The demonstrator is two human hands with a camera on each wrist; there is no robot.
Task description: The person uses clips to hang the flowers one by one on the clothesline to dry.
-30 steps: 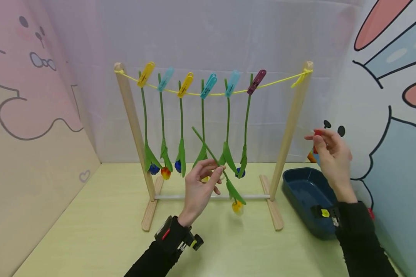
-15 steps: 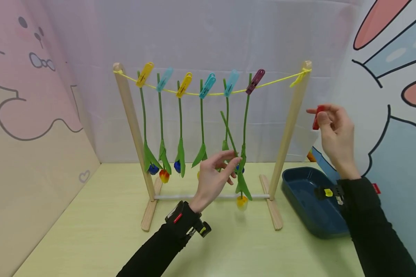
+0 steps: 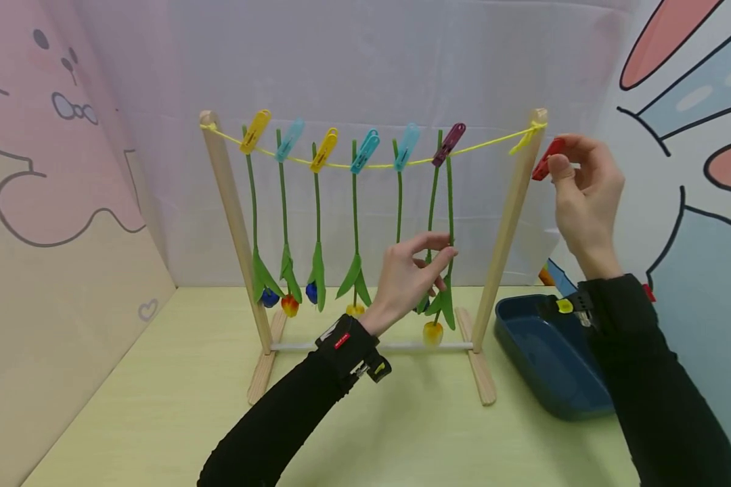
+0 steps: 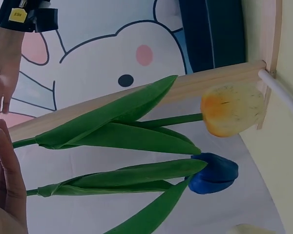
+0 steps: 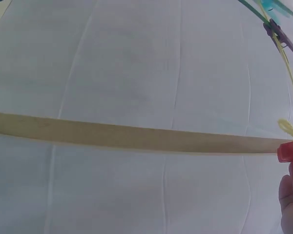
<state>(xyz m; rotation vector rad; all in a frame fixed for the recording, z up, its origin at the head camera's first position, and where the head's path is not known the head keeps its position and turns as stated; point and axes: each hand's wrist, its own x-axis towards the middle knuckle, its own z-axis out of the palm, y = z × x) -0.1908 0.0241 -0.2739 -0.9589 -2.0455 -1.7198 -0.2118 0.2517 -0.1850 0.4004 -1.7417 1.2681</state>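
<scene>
My left hand (image 3: 409, 276) pinches the green stem of a yellow artificial tulip (image 3: 433, 333), whose bloom points down. The stem's top end reaches just below the purple clothespin (image 3: 449, 144) on the yellow string (image 3: 493, 141). In the left wrist view, that tulip's yellow-orange bloom (image 4: 232, 110) lies close beside a hanging blue tulip (image 4: 214, 173). Thumb and fingers of my right hand (image 3: 589, 203) pinch a red clothespin (image 3: 548, 159) near the top of the right wooden post. The same red clothespin (image 5: 291, 151) shows at the right edge of the right wrist view.
Several tulips hang bloom-down along the string from yellow, blue and purple clothespins. Wooden posts (image 3: 234, 230) stand at both ends, joined low by a white bar (image 3: 304, 346). A dark blue basin (image 3: 542, 399) sits on the table at the right, beside a wall with cartoon drawings.
My left hand has moved right and up with the yellow tulip, whose stem has swung from slanted to nearly upright. My right hand has risen with the red clothespin to the post's top.
</scene>
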